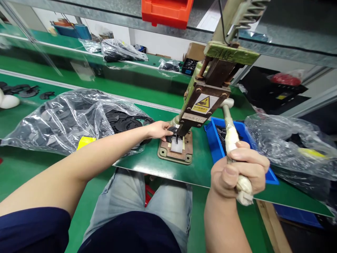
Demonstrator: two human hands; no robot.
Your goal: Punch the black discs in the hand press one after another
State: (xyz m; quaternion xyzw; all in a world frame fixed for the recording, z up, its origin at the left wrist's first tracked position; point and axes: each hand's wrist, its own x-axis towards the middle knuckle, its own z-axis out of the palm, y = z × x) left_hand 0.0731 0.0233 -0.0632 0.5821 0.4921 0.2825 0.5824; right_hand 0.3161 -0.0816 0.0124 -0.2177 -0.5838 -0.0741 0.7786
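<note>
My left hand (pixel 160 130) pinches a curved black plastic part (pixel 171 135) at the base plate (pixel 175 157) of a green hand press (pixel 204 102). The part sits under the lower end of the press ram, on or just above a small metal block (pixel 177 146); contact there is hard to make out. My right hand (pixel 239 170) is wrapped round the press's lever handle (pixel 232 138), which is bound in pale tape. A warning label (pixel 203 103) is stuck on the front of the press.
A clear bag of black parts (pixel 79 119) lies left of the press, with loose black parts (pixel 26 90) beyond it. To the right stand a blue bin (pixel 210 135) with black pieces and another plastic bag (pixel 295 144). A metal shelf with a red bin (pixel 167 14) hangs overhead.
</note>
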